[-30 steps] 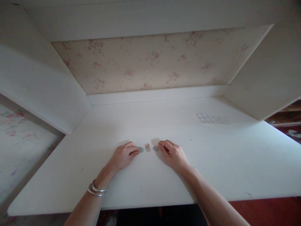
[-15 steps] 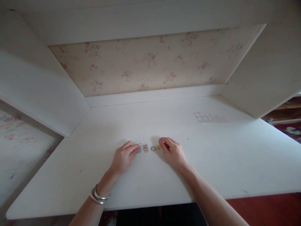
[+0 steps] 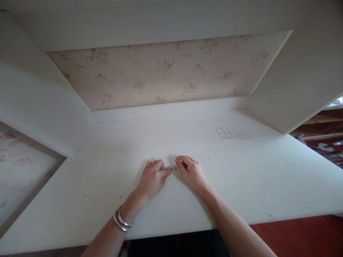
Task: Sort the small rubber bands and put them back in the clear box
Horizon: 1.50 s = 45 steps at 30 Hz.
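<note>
Nearer than and to the left of the small yellow piece [image 3: 176,167], which lies on one white counter [image 3: 171,214], two silver bangles [image 3: 123,219] circle the left wrist. Two hands flank that piece, apart from each other: the left hand [image 3: 152,177] has its fingertips at one dark-grey piece [image 3: 170,168] just left of it, the right hand [image 3: 191,172] touches its right side, and whether either is clamped I cannot tell. Beyond it, rightward, lies one clear gridded case [image 3: 232,133], with one flowered wall panel [image 3: 171,78] farther back.

The left hand [image 3: 152,177] touches a gray ring [image 3: 170,169]; the right hand [image 3: 192,174] is by yellow rings [image 3: 176,167] on the counter [image 3: 235,175].
</note>
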### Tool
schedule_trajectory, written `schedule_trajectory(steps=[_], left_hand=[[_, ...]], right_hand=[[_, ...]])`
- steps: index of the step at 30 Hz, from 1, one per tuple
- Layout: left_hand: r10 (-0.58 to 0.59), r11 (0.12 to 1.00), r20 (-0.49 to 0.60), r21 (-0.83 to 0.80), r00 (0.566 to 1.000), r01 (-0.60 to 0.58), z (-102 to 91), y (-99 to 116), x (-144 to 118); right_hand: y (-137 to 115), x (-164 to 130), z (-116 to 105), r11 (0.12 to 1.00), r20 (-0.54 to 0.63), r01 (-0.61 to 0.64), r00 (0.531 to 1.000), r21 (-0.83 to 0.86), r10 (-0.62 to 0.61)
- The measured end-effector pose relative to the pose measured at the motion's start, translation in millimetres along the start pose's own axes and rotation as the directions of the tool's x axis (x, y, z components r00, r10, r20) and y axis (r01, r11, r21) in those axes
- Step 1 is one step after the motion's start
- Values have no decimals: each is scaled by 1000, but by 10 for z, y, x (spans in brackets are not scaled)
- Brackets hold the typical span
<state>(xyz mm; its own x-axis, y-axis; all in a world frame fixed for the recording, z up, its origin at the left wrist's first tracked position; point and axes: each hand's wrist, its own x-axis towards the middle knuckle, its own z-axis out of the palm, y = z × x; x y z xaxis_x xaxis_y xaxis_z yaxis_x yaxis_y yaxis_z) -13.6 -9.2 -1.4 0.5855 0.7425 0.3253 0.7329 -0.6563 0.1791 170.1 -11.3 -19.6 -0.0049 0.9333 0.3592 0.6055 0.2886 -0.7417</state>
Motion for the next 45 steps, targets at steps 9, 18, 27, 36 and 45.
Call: schedule_trajectory(steps=[9, 18, 27, 36, 45], left_hand=[[-219, 951, -144, -252, 965, 178, -97, -322, -172], [-189, 926, 23, -328, 982, 186, -215, -570, -459], [-162, 948, 35, -273, 986, 165, -177, -604, -469], [-159, 954, 40, -251, 986, 164, -171, -577, -461], [-180, 939, 21, -293, 983, 178, -181, -555, -447]], right_hand=[[23, -6, 10, 1000, 16, -10, 1000, -8, 10], [10, 21, 17, 999, 15, -46, 999, -12, 46], [3, 17, 30, 996, 13, -89, 996, -14, 90], [3, 12, 18, 998, 27, -62, 998, -26, 63], [1, 14, 8, 998, 11, -53, 999, -28, 53]])
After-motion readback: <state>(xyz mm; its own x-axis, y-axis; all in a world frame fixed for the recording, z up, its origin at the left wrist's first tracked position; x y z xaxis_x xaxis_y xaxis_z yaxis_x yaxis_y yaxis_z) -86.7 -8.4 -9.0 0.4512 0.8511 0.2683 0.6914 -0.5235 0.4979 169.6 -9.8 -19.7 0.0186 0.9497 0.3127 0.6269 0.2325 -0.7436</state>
